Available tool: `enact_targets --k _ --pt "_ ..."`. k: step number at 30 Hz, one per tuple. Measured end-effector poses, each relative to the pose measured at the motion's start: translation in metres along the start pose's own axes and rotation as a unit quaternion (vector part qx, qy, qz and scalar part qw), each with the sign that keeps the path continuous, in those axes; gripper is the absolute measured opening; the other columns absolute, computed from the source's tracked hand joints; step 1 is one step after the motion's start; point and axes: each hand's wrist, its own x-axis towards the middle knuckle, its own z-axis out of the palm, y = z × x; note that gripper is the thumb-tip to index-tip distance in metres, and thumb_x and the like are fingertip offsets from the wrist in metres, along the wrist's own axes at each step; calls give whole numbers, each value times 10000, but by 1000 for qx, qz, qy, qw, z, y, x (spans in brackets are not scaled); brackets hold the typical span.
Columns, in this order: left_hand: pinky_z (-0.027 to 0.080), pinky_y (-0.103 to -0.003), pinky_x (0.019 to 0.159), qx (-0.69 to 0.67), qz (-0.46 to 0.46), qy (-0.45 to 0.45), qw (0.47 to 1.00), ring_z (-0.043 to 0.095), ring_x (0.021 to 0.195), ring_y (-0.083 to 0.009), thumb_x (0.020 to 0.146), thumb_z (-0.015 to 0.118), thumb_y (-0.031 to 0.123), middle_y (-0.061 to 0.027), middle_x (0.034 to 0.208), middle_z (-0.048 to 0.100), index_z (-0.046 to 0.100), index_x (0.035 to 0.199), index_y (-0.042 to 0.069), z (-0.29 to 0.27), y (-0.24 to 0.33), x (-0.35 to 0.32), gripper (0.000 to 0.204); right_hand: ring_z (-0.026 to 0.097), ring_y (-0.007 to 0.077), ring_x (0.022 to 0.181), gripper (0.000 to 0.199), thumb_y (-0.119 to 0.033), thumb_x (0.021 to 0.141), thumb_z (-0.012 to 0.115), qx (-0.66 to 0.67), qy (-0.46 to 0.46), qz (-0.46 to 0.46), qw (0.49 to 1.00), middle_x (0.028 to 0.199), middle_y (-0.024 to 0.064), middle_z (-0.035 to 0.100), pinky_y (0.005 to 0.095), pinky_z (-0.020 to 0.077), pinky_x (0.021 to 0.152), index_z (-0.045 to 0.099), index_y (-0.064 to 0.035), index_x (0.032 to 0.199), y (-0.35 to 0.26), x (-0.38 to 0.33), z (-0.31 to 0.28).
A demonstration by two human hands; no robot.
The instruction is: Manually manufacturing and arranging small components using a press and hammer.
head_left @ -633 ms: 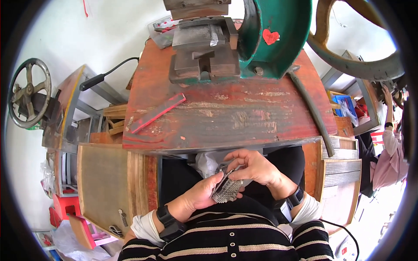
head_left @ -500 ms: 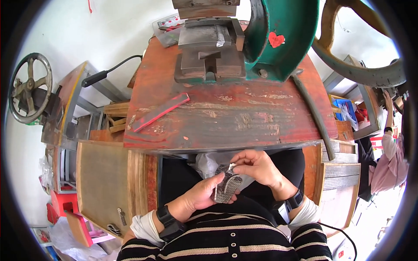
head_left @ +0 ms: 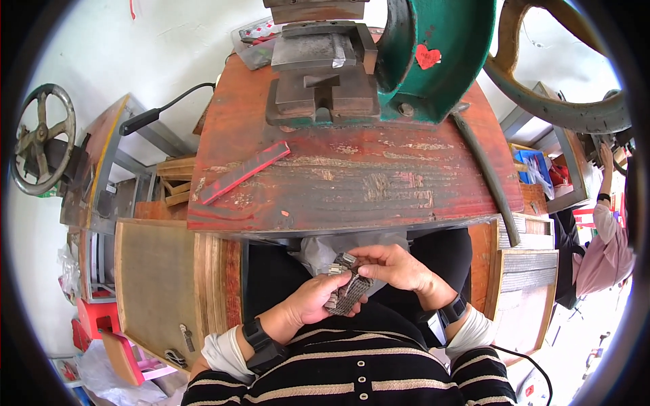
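Note:
Over my lap, my left hand (head_left: 313, 299) is closed around a bundle of grey-brown linked strips (head_left: 344, 299), which have a textured, chain-like surface and lighter metallic ends at the top. The thumb lies across the front of the bundle. My right hand (head_left: 401, 272) pinches at its upper right side with thumb and index finger. Its other fingers are curled, and the exact piece it grips is partly hidden. A crumpled translucent plastic bag (head_left: 318, 253) lies on my lap just behind the bundle.
Ahead stands a red worn workbench (head_left: 338, 183) bearing a green press (head_left: 447, 68), a red-edged bar (head_left: 245, 172) and a long handle (head_left: 484, 172). A wooden tray (head_left: 156, 291) with small strips (head_left: 176, 357) is at left, another tray (head_left: 525, 291) at right. A co-worker (head_left: 602, 237) is far right.
My right hand has moved slightly left and down against the bundle. The bundle has turned in my left hand, and more of its metallic ends show at the top.

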Motion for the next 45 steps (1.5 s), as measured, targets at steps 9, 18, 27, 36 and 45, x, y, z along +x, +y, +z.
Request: enact_targets --k 9,18,27,36,45 --pt "561 -424 791 -109 -17 -136 985 667 872 -318 1031 309 347 -235 1011 644 525 1193 -70 -4 -2 4 496 626 142 966 408 -90 892 643 13 1 -25 1000 1033 109 695 296 489 895 576 -9 1286 -22 -6 1" --pt "555 -426 813 -123 -24 -162 979 670 883 -339 1020 316 348 -249 1034 641 517 1207 -75 5 1 1 503 629 121 907 359 -143 907 660 -9 16 -34 999 964 88 689 279 513 818 595 23 1219 -33 -6 6" --pt "537 -464 843 -84 -34 -138 986 656 930 -381 971 404 404 -284 1103 622 499 1254 -70 3 -1 4 560 642 135 924 294 -109 902 644 23 46 0 999 992 119 694 276 520 834 610 35 1156 -38 4 13" --pt "548 -436 843 -9 1 -133 991 636 1005 -361 924 268 697 -300 1204 567 429 1350 -25 7 -1 3 854 642 138 924 277 -78 864 645 -71 -3 -4 997 1018 94 711 296 502 864 670 -8 1131 -46 2 -1" --pt "513 -486 909 -38 -30 -149 988 591 1100 -425 965 277 631 -342 1265 513 405 1355 -51 5 -2 -1 796 630 135 940 275 -74 853 646 -70 -23 12 997 1003 96 708 291 488 872 676 -7 1118 -37 7 -1"
